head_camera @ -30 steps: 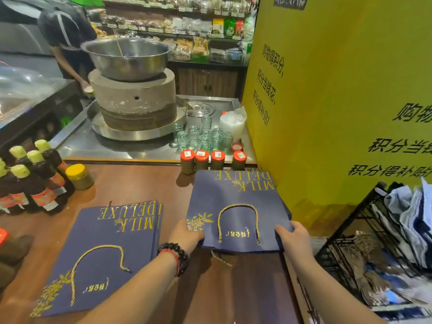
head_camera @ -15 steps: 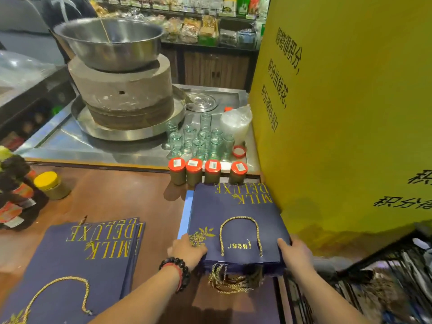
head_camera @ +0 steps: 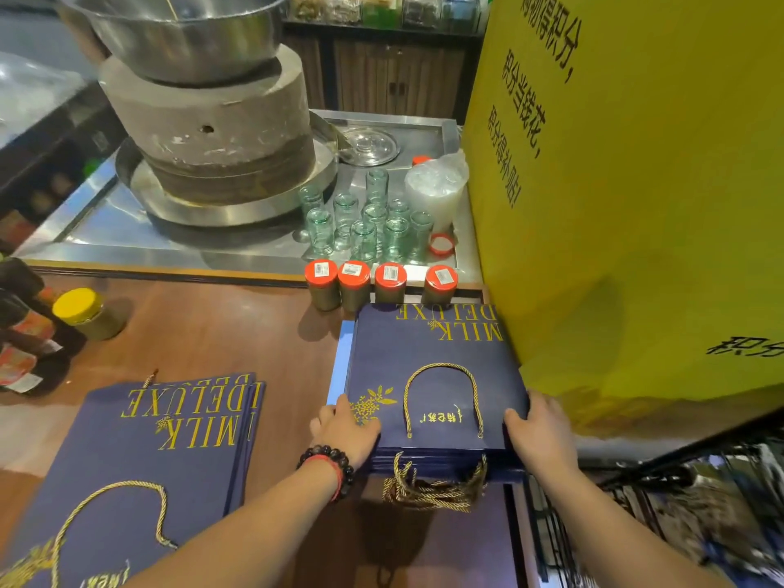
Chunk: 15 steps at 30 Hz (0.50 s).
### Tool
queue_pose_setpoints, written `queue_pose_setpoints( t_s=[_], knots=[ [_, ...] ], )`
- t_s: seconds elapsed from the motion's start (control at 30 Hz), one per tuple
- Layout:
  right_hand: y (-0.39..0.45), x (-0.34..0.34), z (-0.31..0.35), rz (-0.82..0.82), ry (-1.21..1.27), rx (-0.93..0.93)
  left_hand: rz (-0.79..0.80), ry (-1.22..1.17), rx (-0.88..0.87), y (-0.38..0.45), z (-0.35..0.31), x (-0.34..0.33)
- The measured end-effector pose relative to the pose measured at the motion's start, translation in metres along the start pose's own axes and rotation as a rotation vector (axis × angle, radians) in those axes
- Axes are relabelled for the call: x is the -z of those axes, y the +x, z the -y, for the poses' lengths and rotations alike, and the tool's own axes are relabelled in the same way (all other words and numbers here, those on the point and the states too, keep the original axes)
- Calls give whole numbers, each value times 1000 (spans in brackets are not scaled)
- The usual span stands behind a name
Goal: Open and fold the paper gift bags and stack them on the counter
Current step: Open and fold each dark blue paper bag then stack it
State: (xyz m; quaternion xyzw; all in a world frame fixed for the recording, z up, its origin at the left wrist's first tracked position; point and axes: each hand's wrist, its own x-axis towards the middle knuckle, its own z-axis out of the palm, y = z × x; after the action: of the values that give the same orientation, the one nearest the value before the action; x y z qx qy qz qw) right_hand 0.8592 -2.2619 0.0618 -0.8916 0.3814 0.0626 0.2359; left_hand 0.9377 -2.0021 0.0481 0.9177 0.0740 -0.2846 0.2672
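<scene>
The stack of flat navy paper gift bags [head_camera: 432,375] on the brown wooden counter [head_camera: 203,341] is gripped at its near corners by the left hand [head_camera: 345,430] and right hand [head_camera: 541,435]; the four red-lidded jars [head_camera: 379,284] just behind could be toppled if it is pushed forward.

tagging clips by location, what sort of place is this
Most likely a small food shop or its sales counter. Price-stickered red-lidded jars line the wooden counter, a stone mill sits behind, and stocked shelves run along the back.
</scene>
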Motion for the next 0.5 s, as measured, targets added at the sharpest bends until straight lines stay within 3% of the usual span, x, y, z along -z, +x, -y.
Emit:
queue_pose_setpoints(
  t_s=[0.27,0.5],
  knots=[
    [-48,-9,40,-109,-259,315,3,62,-198,-27,25,17],
    [-135,-64,87,-178,-316,554,46,129,-217,-44,116,41]
  ],
)
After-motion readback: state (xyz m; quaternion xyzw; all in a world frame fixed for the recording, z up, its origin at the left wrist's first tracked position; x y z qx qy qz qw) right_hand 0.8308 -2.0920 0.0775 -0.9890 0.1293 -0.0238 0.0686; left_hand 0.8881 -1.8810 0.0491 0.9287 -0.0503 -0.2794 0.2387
